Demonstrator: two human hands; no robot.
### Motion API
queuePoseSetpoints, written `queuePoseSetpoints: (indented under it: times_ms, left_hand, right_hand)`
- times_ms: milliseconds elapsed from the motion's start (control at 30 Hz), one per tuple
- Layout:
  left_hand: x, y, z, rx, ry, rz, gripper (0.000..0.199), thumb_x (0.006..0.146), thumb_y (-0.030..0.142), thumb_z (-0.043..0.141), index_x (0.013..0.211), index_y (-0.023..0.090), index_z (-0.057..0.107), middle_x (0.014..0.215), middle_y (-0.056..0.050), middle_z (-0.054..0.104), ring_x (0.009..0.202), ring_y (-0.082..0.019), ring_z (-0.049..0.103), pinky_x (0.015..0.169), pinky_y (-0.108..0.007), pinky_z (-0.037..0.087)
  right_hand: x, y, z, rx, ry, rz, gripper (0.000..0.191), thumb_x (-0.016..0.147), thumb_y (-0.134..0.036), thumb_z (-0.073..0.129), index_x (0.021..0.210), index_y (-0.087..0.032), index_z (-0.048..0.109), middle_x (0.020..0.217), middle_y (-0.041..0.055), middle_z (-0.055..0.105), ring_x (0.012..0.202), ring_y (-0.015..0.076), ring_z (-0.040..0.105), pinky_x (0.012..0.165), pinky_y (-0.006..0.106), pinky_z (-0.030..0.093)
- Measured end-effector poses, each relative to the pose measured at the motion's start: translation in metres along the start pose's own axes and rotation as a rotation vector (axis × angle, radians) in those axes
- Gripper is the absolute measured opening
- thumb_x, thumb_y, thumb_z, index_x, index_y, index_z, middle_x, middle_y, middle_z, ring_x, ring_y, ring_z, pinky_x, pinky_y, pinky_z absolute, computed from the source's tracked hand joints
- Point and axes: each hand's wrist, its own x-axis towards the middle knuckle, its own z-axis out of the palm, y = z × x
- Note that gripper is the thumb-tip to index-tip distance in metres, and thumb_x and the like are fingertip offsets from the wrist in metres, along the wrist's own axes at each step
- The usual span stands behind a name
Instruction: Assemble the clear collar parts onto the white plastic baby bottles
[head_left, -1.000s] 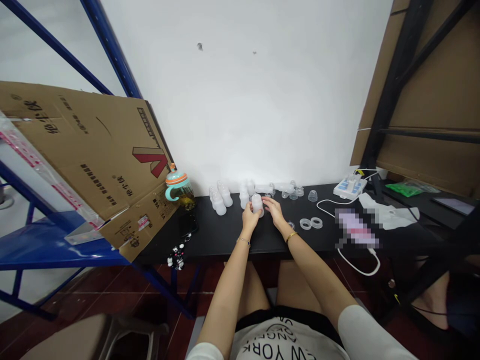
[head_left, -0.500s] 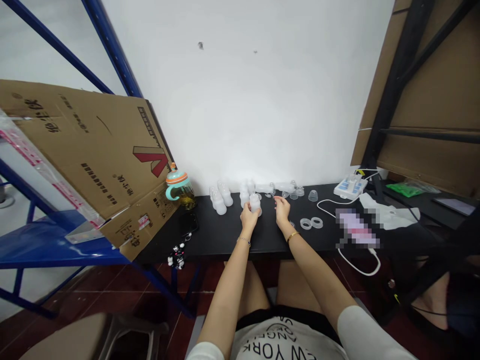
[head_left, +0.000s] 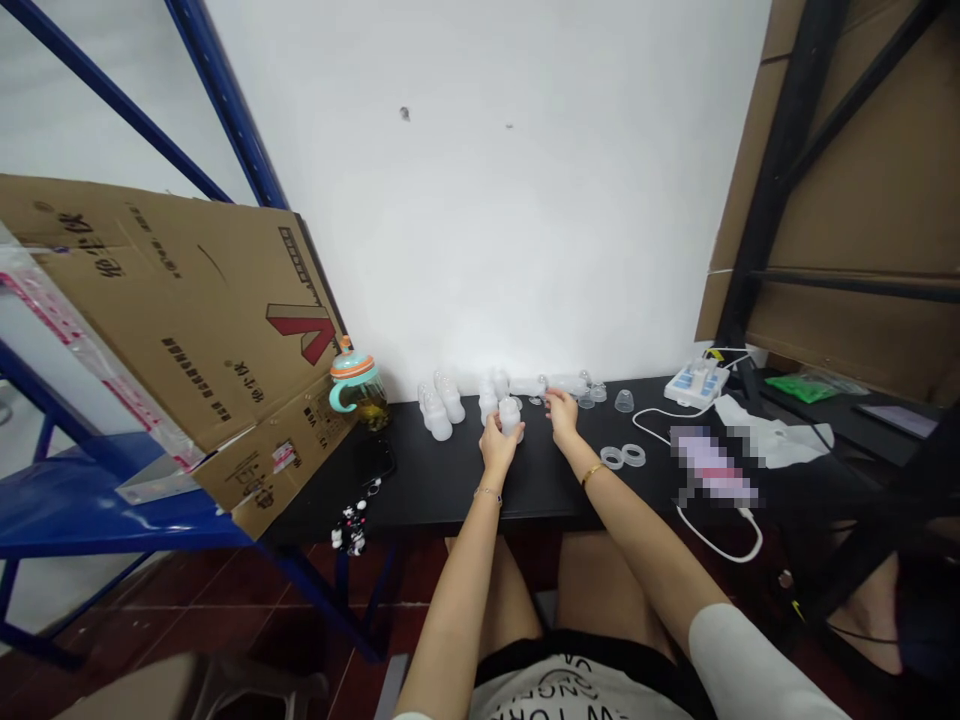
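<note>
Your left hand (head_left: 496, 447) is clamped around a frosted bottle (head_left: 510, 416), while your right hand (head_left: 561, 418), its grip unclear, sits just before a lying bottle (head_left: 568, 384).

My left hand (head_left: 498, 447) gripped a frosted white plastic bottle (head_left: 511, 416), which stood upright with its rounded top showing above my fingers. My right hand (head_left: 561, 416) was curled just in front of a second frosted bottle (head_left: 568, 384) lying on its side; I could not tell whether it touched. Small clear plastic parts (head_left: 541, 386) sat just left of my right hand, beside a third frosted bottle (head_left: 526, 386), also lying down.
</note>
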Motion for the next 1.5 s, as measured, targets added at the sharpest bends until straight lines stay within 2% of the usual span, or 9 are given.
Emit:
queuePoseSetpoints:
  times_ms: [133, 267, 467, 700, 900, 1067, 1233, 1367, 1500]
  left_hand:
    - [0.000, -0.001, 0.001, 0.015, -0.009, 0.000, 0.056, 0.069, 0.040, 0.086, 0.116, 0.025, 0.060, 0.116, -0.012, 0.071, 0.116, -0.033, 0.063, 0.105, -0.042, 0.039]
    - [0.000, 0.000, 0.001, 0.055, -0.016, 0.014, 0.057, 0.072, 0.041, 0.083, 0.120, 0.023, 0.058, 0.117, -0.012, 0.071, 0.117, -0.032, 0.063, 0.104, -0.042, 0.040]
    - [0.000, 0.002, 0.002, 0.246, -0.044, 0.039, 0.056, 0.081, 0.044, 0.075, 0.128, 0.022, 0.054, 0.123, -0.012, 0.070, 0.118, -0.029, 0.064, 0.101, -0.038, 0.044]
    - [-0.002, 0.004, 0.001, 0.260, -0.048, 0.047, 0.054, 0.082, 0.045, 0.074, 0.127, 0.023, 0.055, 0.124, -0.012, 0.070, 0.119, -0.030, 0.064, 0.101, -0.040, 0.043]
    - [-0.003, 0.006, 0.001, 0.262, -0.043, 0.044, 0.055, 0.082, 0.045, 0.074, 0.127, 0.021, 0.055, 0.126, -0.013, 0.069, 0.119, -0.030, 0.064, 0.101, -0.040, 0.044]
    - [-0.002, 0.005, 0.000, 0.267, -0.050, 0.048, 0.054, 0.081, 0.045, 0.074, 0.126, 0.022, 0.055, 0.122, -0.012, 0.071, 0.117, -0.030, 0.065, 0.099, -0.040, 0.045]
    - [-0.002, 0.003, 0.001, 0.261, -0.032, 0.059, 0.054, 0.081, 0.044, 0.074, 0.127, 0.022, 0.055, 0.122, -0.013, 0.071, 0.117, -0.030, 0.065, 0.100, -0.040, 0.045]
    - [-0.002, 0.001, 0.002, 0.208, -0.022, 0.066, 0.057, 0.079, 0.042, 0.077, 0.127, 0.023, 0.054, 0.124, -0.013, 0.070, 0.117, -0.029, 0.065, 0.099, -0.039, 0.046]
    - [-0.001, -0.001, 0.003, 0.135, 0.007, 0.066, 0.052, 0.080, 0.037, 0.076, 0.125, 0.022, 0.055, 0.119, -0.012, 0.072, 0.114, -0.028, 0.067, 0.097, -0.037, 0.048]
  right_hand:
    - [0.039, -0.037, -0.016, -0.312, 0.110, -0.083, 0.041, 0.080, -0.034, 0.055, 0.114, -0.020, 0.071, 0.103, 0.0103, 0.075, 0.084, 0.0253, 0.067, 0.067, 0.035, 0.052]
    - [0.058, -0.062, -0.054, -0.684, 0.091, -0.173, 0.036, 0.084, -0.025, 0.054, 0.116, -0.019, 0.071, 0.120, 0.0131, 0.072, 0.113, 0.0302, 0.062, 0.095, 0.041, 0.047]
    - [0.050, -0.058, -0.099, -1.111, -0.070, -0.198, 0.039, 0.091, -0.023, 0.056, 0.128, -0.019, 0.066, 0.132, 0.0177, 0.065, 0.127, 0.0352, 0.054, 0.108, 0.051, 0.035]
    - [0.045, -0.050, -0.106, -1.252, -0.127, -0.239, 0.030, 0.092, -0.030, 0.060, 0.118, -0.020, 0.071, 0.144, 0.0175, 0.056, 0.134, 0.0368, 0.046, 0.110, 0.052, 0.031]
    - [0.045, -0.049, -0.099, -1.052, -0.073, -0.166, 0.016, 0.077, -0.022, 0.076, 0.091, -0.017, 0.070, 0.118, 0.0179, 0.069, 0.130, 0.0366, 0.050, 0.108, 0.049, 0.033]
    - [0.046, -0.060, -0.074, -0.658, -0.041, -0.060, 0.025, 0.063, -0.019, 0.085, 0.074, -0.021, 0.062, 0.094, 0.0083, 0.072, 0.121, 0.0330, 0.058, 0.103, 0.044, 0.041]
    - [0.024, -0.059, -0.031, -0.104, -0.102, 0.069, 0.021, 0.081, -0.041, 0.073, 0.089, -0.025, 0.063, 0.091, 0.0025, 0.073, 0.094, 0.0212, 0.071, 0.083, 0.033, 0.057]
    - [-0.010, -0.041, -0.008, 0.248, -0.179, 0.220, 0.011, 0.087, -0.035, 0.065, 0.087, -0.025, 0.060, 0.091, 0.0038, 0.073, 0.090, 0.0193, 0.073, 0.082, 0.034, 0.062]
    - [-0.032, -0.022, -0.001, 0.430, -0.227, 0.367, 0.004, 0.089, -0.025, 0.060, 0.085, -0.025, 0.058, 0.089, 0.0050, 0.072, 0.089, 0.0200, 0.074, 0.082, 0.038, 0.064]
